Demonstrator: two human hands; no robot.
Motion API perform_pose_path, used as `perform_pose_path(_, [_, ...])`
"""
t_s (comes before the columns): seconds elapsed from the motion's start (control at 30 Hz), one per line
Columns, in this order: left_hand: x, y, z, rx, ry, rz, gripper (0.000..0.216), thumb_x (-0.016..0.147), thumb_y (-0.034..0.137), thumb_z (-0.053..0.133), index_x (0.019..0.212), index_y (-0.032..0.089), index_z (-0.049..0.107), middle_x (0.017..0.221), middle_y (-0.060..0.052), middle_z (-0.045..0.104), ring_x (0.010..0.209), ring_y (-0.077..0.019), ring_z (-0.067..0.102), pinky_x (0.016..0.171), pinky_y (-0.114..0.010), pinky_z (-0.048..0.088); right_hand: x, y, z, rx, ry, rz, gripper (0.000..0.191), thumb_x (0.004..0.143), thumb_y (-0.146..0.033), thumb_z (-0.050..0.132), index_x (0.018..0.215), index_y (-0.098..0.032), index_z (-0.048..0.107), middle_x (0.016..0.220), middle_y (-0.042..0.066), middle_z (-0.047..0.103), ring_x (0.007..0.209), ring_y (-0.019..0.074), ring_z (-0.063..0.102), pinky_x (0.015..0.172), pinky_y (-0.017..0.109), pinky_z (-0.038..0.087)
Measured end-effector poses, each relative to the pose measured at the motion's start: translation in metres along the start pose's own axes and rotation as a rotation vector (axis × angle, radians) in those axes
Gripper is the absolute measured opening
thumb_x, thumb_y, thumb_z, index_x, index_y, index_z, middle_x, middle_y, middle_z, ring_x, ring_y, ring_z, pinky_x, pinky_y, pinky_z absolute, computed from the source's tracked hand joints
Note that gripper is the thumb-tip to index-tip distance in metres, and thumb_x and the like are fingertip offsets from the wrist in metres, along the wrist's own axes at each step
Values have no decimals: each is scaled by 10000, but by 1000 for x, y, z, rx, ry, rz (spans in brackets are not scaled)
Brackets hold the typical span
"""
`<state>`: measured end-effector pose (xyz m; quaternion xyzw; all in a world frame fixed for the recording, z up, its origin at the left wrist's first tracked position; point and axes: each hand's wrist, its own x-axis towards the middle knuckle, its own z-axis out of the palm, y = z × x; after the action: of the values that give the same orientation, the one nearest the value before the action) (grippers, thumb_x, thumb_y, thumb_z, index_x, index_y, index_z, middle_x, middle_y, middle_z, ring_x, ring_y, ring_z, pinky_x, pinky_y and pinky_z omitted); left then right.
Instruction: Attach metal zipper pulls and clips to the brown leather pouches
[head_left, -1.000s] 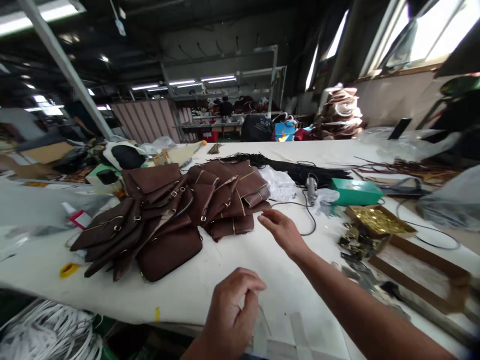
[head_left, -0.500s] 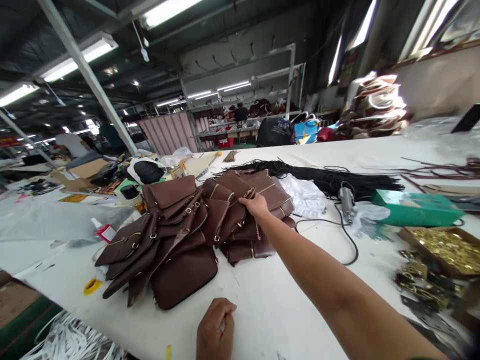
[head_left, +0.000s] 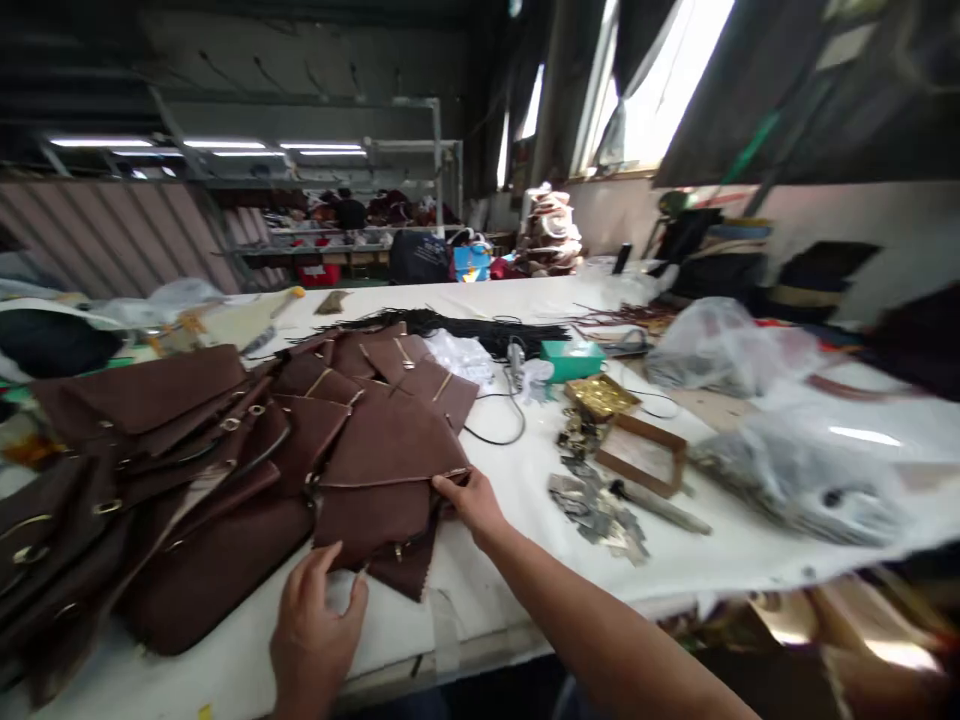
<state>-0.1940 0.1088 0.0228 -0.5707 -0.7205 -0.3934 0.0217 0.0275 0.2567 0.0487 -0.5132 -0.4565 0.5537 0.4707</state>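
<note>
In the head view, my right hand (head_left: 474, 505) pinches the corner of a dark brown leather bag piece (head_left: 390, 440) between thumb and fingers. A flap with a raw edge crosses this piece, and a small metal fitting shows near its lower end. My left hand (head_left: 316, 622) is open just below it, thumb and fingers apart; whether a fingertip touches the leather I cannot tell. To the left, several brown leather bags (head_left: 217, 560) with zips and metal rings lie heaped on the white table (head_left: 247, 670). More brown pieces with zips (head_left: 427, 375) lie behind.
Black cords (head_left: 495, 335) stretch along the back. At the right are a green box (head_left: 571, 362), a carton of gold-coloured fittings (head_left: 600, 397), a brown open box (head_left: 660, 440) and loose metal plates (head_left: 596, 510). Filled clear plastic bags (head_left: 802, 480) stand farther right.
The view has swung right and nearer. My right hand has drawn the leather bag piece from the back pile toward me. My left hand, closed before, has opened and come to the piece's lower edge.
</note>
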Motion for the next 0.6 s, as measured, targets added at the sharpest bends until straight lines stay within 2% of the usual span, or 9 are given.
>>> perform_pose_path(0.07, [-2, 0, 1, 94, -2, 107, 454, 935, 420, 633, 1350, 236, 647, 1349, -162, 673, 1231, -396, 659, 1098, -565, 518, -17, 1, -26, -31, 42, -3, 459, 712, -438, 889, 1080, -199, 756, 960, 57, 793, 838, 244, 731, 708, 350, 593])
perform_pose_path(0.13, [-2, 0, 1, 148, -7, 174, 436, 921, 411, 637, 1328, 256, 665, 1383, -157, 672, 1293, -437, 618, 1139, -625, 462, -34, -2, -57, -138, 57, -60, 549, 727, -420, 899, 1219, -230, 747, 1149, 76, 789, 1001, 266, 738, 803, 364, 602])
perform_pose_path(0.2, [-1, -1, 2, 166, -14, 225, 430, 914, 420, 624, 1314, 271, 671, 1445, -148, 652, 1347, -452, 585, 1176, -651, 417, -51, -9, -95, -357, 55, -151, 489, 811, -422, 853, 1251, -234, 754, 1229, 94, 773, 1091, 275, 728, 880, 377, 595])
perform_pose_path(0.3, [2, -1, 3, 132, -58, 264, 470, 896, 427, 590, 1334, 270, 656, 1477, -161, 633, 1429, -444, 532, 1230, -636, 368, -61, -28, -157, -759, 85, -238, 345, 924, -401, 765, 1222, -229, 782, 1185, 89, 777, 1060, 255, 736, 907, 360, 577])
perform_pose_path(0.37, [5, -1, 5, 103, -103, 254, 486, 865, 404, 584, 1327, 273, 664, 1400, -166, 683, 1408, -432, 554, 1225, -620, 377, -51, -45, -195, -926, 118, -244, 303, 934, -359, 755, 1208, -234, 792, 1213, 91, 770, 1089, 266, 724, 933, 360, 556])
perform_pose_path(0.43, [7, 1, 8, 88, -115, 263, 459, 850, 396, 578, 1275, 267, 693, 1313, -167, 729, 1339, -419, 607, 1202, -603, 405, -27, -62, -223, -999, 129, -236, 278, 902, -287, 783, 1174, -236, 804, 1270, 105, 758, 1177, 303, 690, 985, 379, 525])
perform_pose_path(0.5, [7, 5, 11, 88, -113, 309, 409, 870, 413, 560, 1211, 250, 719, 1274, -171, 749, 1282, -408, 644, 1185, -590, 426, 3, -75, -239, -1061, 121, -217, 280, 858, -211, 817, 1137, -240, 809, 1299, 118, 750, 1270, 338, 640, 1042, 395, 492])
perform_pose_path(0.6, [4, 19, 13, 119, -119, 375, 359, 921, 430, 542, 1154, 237, 734, 1238, -157, 771, 1229, -385, 674, 1144, -559, 466, 46, -80, -243, -1112, 99, -161, 255, 836, -155, 849, 1082, -204, 802, 1266, 152, 748, 1333, 371, 595, 1105, 432, 470])
